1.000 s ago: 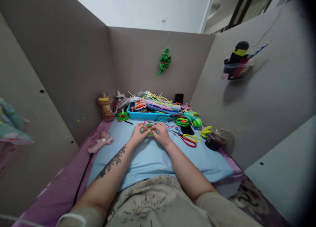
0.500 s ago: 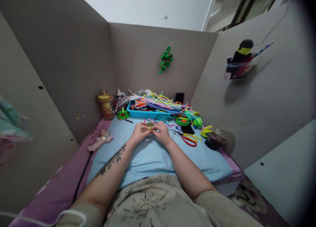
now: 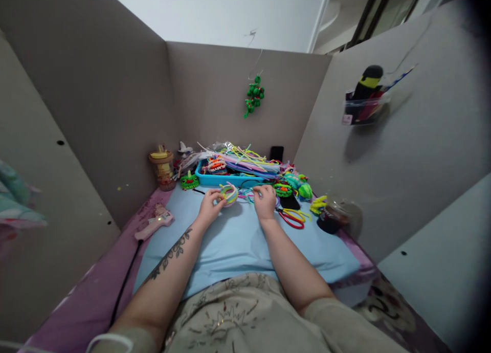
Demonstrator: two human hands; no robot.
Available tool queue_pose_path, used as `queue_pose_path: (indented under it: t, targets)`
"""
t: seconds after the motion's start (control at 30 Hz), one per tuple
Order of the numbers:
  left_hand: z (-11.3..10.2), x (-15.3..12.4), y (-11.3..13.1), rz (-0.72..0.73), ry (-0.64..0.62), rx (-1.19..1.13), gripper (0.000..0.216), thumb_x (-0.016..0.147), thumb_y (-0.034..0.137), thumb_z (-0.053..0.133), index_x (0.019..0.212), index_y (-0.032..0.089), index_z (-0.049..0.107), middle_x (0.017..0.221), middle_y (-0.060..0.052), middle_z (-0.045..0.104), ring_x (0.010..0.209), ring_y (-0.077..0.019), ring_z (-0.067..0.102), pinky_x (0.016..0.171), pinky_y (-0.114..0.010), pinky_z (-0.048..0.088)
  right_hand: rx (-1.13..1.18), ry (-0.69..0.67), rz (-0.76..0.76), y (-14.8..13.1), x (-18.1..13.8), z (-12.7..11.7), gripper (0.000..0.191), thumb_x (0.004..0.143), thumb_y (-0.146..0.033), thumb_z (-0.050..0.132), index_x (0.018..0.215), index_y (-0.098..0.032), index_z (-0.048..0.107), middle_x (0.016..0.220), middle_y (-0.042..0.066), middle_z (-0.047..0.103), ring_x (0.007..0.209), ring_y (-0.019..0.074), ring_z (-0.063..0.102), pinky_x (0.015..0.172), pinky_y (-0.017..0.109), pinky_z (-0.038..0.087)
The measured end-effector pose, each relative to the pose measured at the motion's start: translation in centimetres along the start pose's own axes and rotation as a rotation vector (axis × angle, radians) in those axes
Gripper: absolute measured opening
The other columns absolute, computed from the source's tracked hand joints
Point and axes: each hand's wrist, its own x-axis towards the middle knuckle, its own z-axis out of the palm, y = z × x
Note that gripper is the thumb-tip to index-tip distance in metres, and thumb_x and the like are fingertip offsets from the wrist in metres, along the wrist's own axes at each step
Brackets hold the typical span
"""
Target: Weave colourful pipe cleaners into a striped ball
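Observation:
My left hand pinches the near left side of a round ring of coiled pipe cleaners in yellow, pink and pale green, held just above the blue cloth. To its right, apart from the ring, my right hand is closed with its fingertips together. Whether a thin strand sits between those fingers I cannot make out. Loose coloured pipe cleaners lie between and behind the hands. Close to the right wrist rest scissors with red handles, their blades partly hidden by the hand.
A blue tray heaped with pipe cleaners stands at the back. A pink glue gun with a black cord lies left. Green pipe-cleaner figures, a black phone-like slab and a clear jar are at right. Grey panels enclose the table.
My hands were together on the ring; now they are apart. The right hand has moved right and slightly up, while the left keeps the ring, which is more visible. The view has shifted slightly.

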Motion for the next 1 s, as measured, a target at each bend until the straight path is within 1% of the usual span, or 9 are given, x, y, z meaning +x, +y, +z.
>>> queue_pose_path:
  t: [0.1,0.2,0.3,0.37,0.47,0.63,0.73,0.87,1.0]
  targets:
    - [-0.1,-0.1,0.0,0.036,-0.001,0.059,0.003,0.077,0.018,0.060,0.075,0.018,0.063,0.109,-0.009,0.053,0.108,-0.0228,0.053,0.096,-0.041,0.044,-0.027,-0.059,0.000,-0.2,-0.1,0.1,0.021,0.077,-0.016,0.052,0.088,-0.020,0.070,0.092,0.010,0.055,0.093,0.0249,0.046,0.088,0.042,0.037]
    - [-0.2,-0.2,0.0,0.100,-0.037,0.124,0.008,0.080,0.017,0.054,0.080,0.018,0.062,0.116,-0.010,0.051,0.108,-0.0236,0.053,0.093,-0.042,0.046,0.050,-0.089,-0.120,-1.7,-0.4,0.0,0.026,0.079,-0.019,0.055,0.101,-0.021,0.067,0.104,0.009,0.055,0.102,0.0236,0.046,0.094,0.040,0.037]
    - [-0.2,-0.4,0.0,0.161,-0.091,0.168,0.010,0.082,0.017,0.052,0.082,0.018,0.062,0.118,-0.011,0.052,0.105,-0.0235,0.056,0.091,-0.042,0.047,0.105,-0.193,-0.271,-3.4,-1.1,0.0,0.020,0.081,-0.023,0.057,0.097,-0.024,0.069,0.110,0.007,0.054,0.109,0.0228,0.043,0.098,0.040,0.035]
    - [-0.2,-0.4,0.0,0.207,-0.113,0.175,0.011,0.083,0.018,0.052,0.083,0.019,0.063,0.118,-0.010,0.053,0.106,-0.0233,0.055,0.092,-0.042,0.047,0.108,-0.267,-0.320,-4.1,-1.5,0.4,0.017,0.082,-0.024,0.058,0.094,-0.027,0.070,0.114,0.006,0.053,0.112,0.0231,0.041,0.100,0.041,0.033]
    - [-0.1,-0.4,0.0,0.253,-0.134,0.196,0.011,0.083,0.019,0.053,0.085,0.020,0.064,0.114,-0.009,0.055,0.112,-0.0236,0.052,0.095,-0.043,0.044,0.099,-0.316,-0.318,-4.4,-2.0,1.0,0.013,0.081,-0.023,0.061,0.087,-0.027,0.071,0.115,0.006,0.054,0.115,0.0241,0.039,0.101,0.043,0.033]
    - [0.3,-0.6,0.2,0.255,-0.140,0.207,0.009,0.080,0.023,0.058,0.085,0.021,0.066,0.114,-0.009,0.056,0.114,-0.0248,0.050,0.098,-0.044,0.042,0.086,-0.345,-0.259,-4.2,-2.1,1.8,0.009,0.080,-0.017,0.059,0.079,-0.022,0.067,0.110,0.007,0.056,0.112,0.0243,0.040,0.099,0.042,0.034]
    - [0.5,-0.6,0.4,0.237,-0.132,0.172,0.010,0.078,0.024,0.061,0.086,0.022,0.067,0.113,-0.008,0.057,0.113,-0.0243,0.051,0.098,-0.045,0.042,0.072,-0.385,-0.242,-4.1,-2.1,2.0,0.011,0.081,-0.014,0.055,0.080,-0.021,0.064,0.108,0.009,0.057,0.110,0.0240,0.041,0.098,0.042,0.036]
    - [0.4,-0.5,0.6,0.221,-0.128,0.162,0.007,0.077,0.022,0.063,0.080,0.022,0.069,0.109,-0.007,0.060,0.111,-0.0245,0.052,0.100,-0.046,0.040,0.028,-0.439,-0.270,-4.1,-2.2,2.0,0.015,0.082,-0.011,0.050,0.083,-0.021,0.061,0.109,0.009,0.056,0.110,0.0240,0.041,0.096,0.043,0.036]
    - [0.0,-0.3,0.6,0.214,-0.124,0.175,0.004,0.075,0.023,0.065,0.077,0.022,0.069,0.108,-0.007,0.060,0.111,-0.0258,0.050,0.100,-0.047,0.039,-0.011,-0.421,-0.290,-3.9,-1.9,1.5,0.015,0.082,-0.010,0.049,0.084,-0.020,0.060,0.108,0.010,0.056,0.109,0.0248,0.042,0.096,0.044,0.036]
